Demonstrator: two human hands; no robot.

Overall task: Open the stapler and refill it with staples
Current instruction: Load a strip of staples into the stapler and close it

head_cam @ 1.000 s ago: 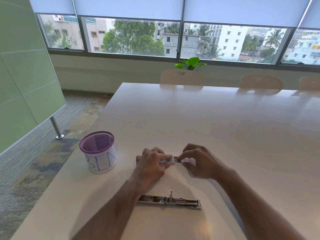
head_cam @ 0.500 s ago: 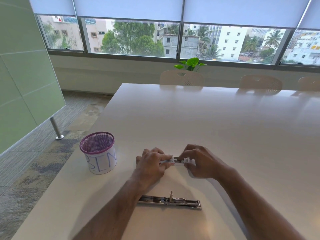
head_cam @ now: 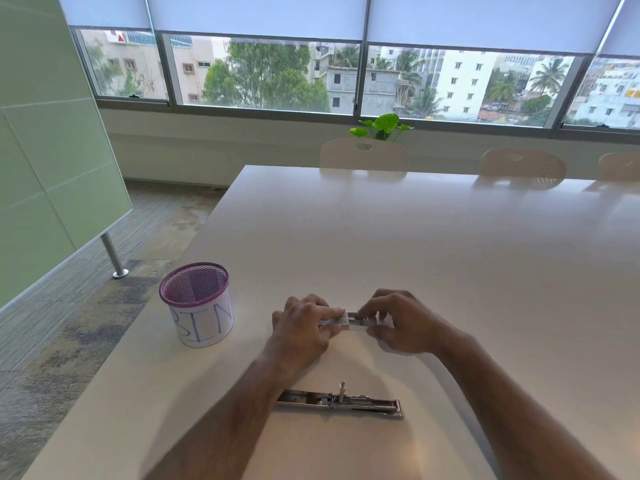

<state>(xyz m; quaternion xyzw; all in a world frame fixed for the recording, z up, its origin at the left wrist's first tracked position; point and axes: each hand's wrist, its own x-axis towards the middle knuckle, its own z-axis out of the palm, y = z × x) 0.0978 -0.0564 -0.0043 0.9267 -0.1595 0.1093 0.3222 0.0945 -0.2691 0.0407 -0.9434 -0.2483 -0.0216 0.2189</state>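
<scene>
both hands meet over the white table [head_cam: 398, 237]. the left hand [head_cam: 301, 329] and the right hand [head_cam: 401, 323] each pinch an end of a small staple box [head_cam: 348, 321], fingers closed on it, held just above the tabletop. the opened metal stapler [head_cam: 341, 402] lies flat nearer the person, apart from the hands, between the forearms. a purple mesh cup [head_cam: 197, 303] stands to the left.

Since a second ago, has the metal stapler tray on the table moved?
No. The stapler tray lies in the same spot, as near the purple cup and the table edge as before.
</scene>
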